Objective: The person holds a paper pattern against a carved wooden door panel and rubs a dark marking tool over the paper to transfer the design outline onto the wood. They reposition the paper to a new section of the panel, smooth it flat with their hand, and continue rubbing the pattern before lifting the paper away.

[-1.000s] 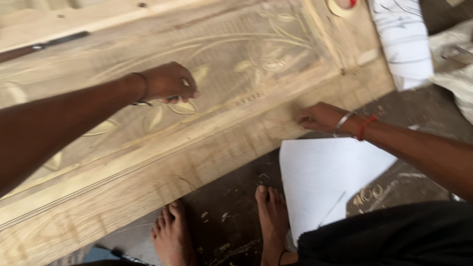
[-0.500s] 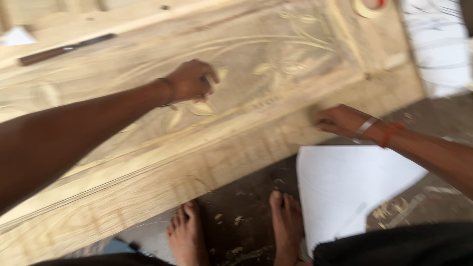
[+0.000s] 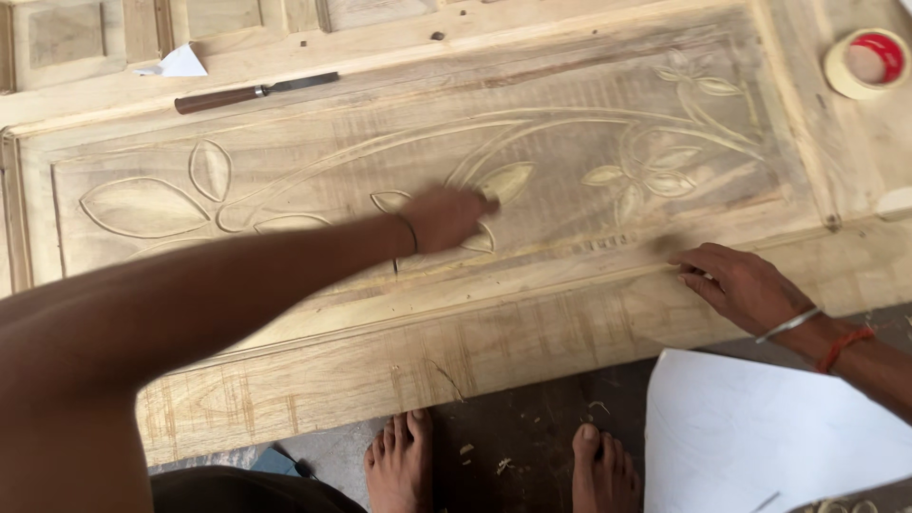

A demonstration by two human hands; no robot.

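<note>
A large pale wooden door panel (image 3: 285, 370) lies flat, carved with leaves and a curving stem (image 3: 655, 171). My left hand (image 3: 445, 217) reaches out over the middle of the carving. Its fingers are curled and press down beside a carved leaf (image 3: 505, 180). Whether something lies under the fingers is hidden. My right hand (image 3: 739, 282) rests flat on the panel's lower rail, fingers spread and holding nothing. A metal bangle and a red thread circle that wrist.
A brown-handled chisel (image 3: 255, 92) and a white paper scrap (image 3: 177, 64) lie on the upper rail. A roll of tape (image 3: 866, 62) sits at the top right. A white sheet (image 3: 760, 446) and my bare feet (image 3: 399, 461) are on the dark floor.
My left hand has shifted a little along the carved stem, still curled and pressed to the wood. My right hand stays on the lower rail. The view has swung left.
</note>
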